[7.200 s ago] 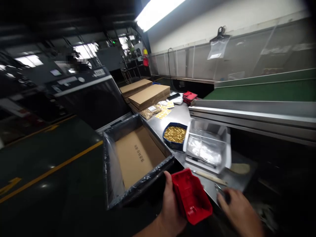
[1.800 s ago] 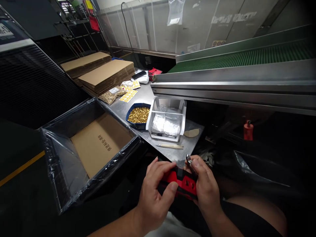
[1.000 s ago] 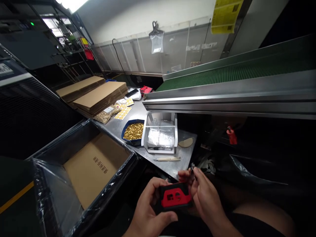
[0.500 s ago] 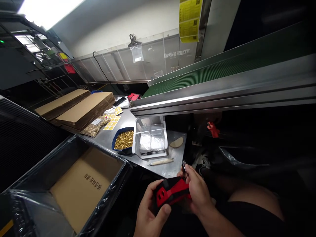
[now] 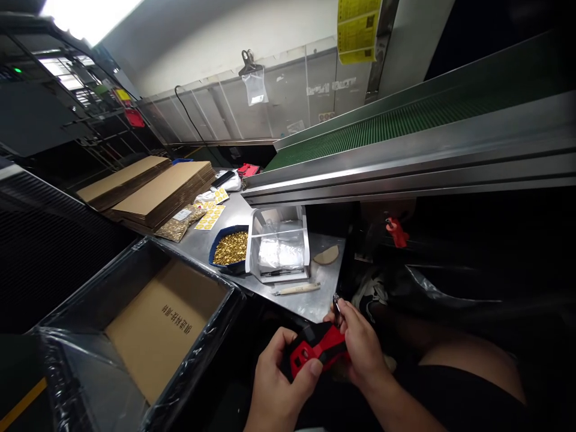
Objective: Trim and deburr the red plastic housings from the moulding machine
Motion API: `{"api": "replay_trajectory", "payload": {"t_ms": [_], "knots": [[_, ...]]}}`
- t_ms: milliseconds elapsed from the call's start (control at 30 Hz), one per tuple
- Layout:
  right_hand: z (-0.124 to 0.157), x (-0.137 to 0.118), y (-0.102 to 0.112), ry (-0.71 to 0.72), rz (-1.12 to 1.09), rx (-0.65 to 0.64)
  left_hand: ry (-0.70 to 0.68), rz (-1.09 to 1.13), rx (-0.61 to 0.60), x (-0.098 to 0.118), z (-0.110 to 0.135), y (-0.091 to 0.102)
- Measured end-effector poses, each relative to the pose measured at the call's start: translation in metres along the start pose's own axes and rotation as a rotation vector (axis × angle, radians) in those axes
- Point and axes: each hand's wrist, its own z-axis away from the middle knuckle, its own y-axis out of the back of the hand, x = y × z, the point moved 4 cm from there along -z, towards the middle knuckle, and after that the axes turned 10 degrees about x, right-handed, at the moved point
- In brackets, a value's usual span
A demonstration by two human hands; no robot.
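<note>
Low in front of my lap, a red-and-black plastic device [image 5: 330, 347] sits between both hands. My left hand [image 5: 288, 375] is closed around its left end, the thumb lying across the red face near small dark openings. At the right end, my right hand [image 5: 362, 345] is closed against the device. Its thumb and fingertips pinch a small shiny metal piece [image 5: 336, 302] that sticks up; I cannot tell whether this is joined to the device. Fingers cover much of the device's right side.
A metal table [image 5: 315, 303] bears a blue bin of small gold-coloured parts [image 5: 230, 248], a white bin of clear bags [image 5: 281, 249], a pen-like tool [image 5: 299, 289] and cardboard stacks [image 5: 162, 189]. A lined box [image 5: 148, 336] stands left; a green conveyor [image 5: 360, 135] slopes up right.
My left thumb has slid further over the device's red face. The right hand keeps its pinch on the metal piece. The whole view has shifted slightly.
</note>
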Motion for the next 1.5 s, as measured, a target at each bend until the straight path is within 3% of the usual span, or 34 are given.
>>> {"api": "replay_trajectory", "payload": {"t_ms": [67,133,300,400,500,600,767,933,1033,1233,1333,1500], "knots": [[0.001,0.002,0.000,-0.084,-0.014,-0.021,-0.006,-0.021,0.003,-0.002,-0.001,-0.001],[0.001,0.000,0.001,-0.079,0.011,-0.049,-0.010,-0.038,-0.009,-0.004,-0.001,-0.002],[0.004,-0.018,0.001,0.134,0.195,-0.118,-0.133,-0.032,0.046,-0.009,0.000,0.003],[0.011,-0.029,0.000,0.279,0.315,-0.161,-0.127,-0.023,0.020,-0.015,-0.002,0.007],[0.021,-0.036,-0.005,0.406,0.448,-0.262,-0.023,0.020,-0.059,-0.020,-0.009,0.009],[0.031,-0.035,-0.012,0.440,0.566,-0.416,0.154,0.126,-0.186,-0.020,-0.015,0.007],[0.047,-0.023,-0.022,0.507,0.776,-0.662,0.074,0.153,-0.458,-0.006,-0.015,0.002],[0.060,-0.002,-0.026,0.517,0.923,-0.849,0.244,0.196,-0.612,-0.032,-0.009,0.000],[0.048,0.004,-0.025,0.584,0.926,-0.750,0.262,0.264,-0.633,-0.054,-0.008,0.006],[-0.022,0.020,-0.010,1.243,1.064,-0.330,0.016,-0.114,-0.458,-0.086,-0.008,0.024],[-0.051,0.036,-0.003,1.353,1.227,-0.305,-0.021,-0.095,-0.394,-0.100,-0.002,0.019],[-0.058,0.042,0.003,1.446,1.192,-0.295,-0.038,-0.020,-0.274,-0.120,0.007,0.006]]}}
